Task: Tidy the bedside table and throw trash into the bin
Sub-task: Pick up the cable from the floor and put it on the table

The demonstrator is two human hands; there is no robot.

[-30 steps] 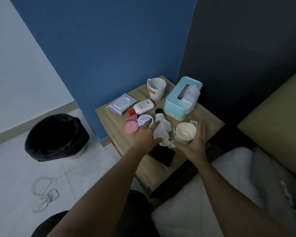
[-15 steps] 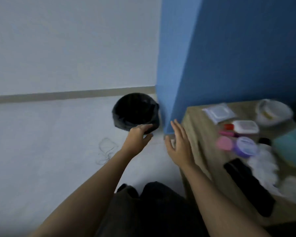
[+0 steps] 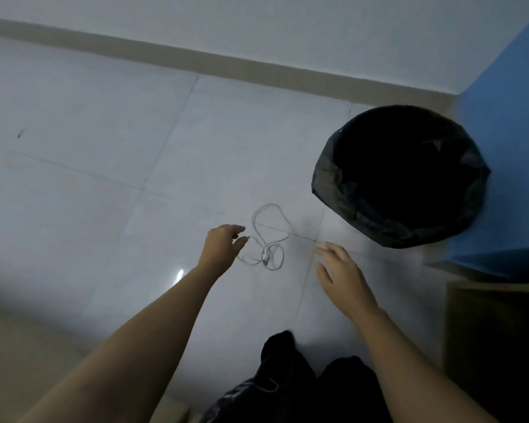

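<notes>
Now reaching down toward a thin white cable (image 3: 268, 239) lying in loose loops on the pale tiled floor (image 3: 104, 148), left of the bin (image 3: 400, 178). Left hand (image 3: 223, 245) beside the cable's left end, fingers loosely curled, gripping nothing yet. Right hand (image 3: 342, 276) spread open, near the cable's right side. Best gathered by pinching the tangled middle, then lifting all loops together. Bin black-lined, mouth open, against a blue wall (image 3: 507, 148).

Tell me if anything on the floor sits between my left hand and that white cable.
Nothing visible does. The left hand hovers right beside the thin white cable, which lies loosely coiled on bare pale tile floor.
</notes>
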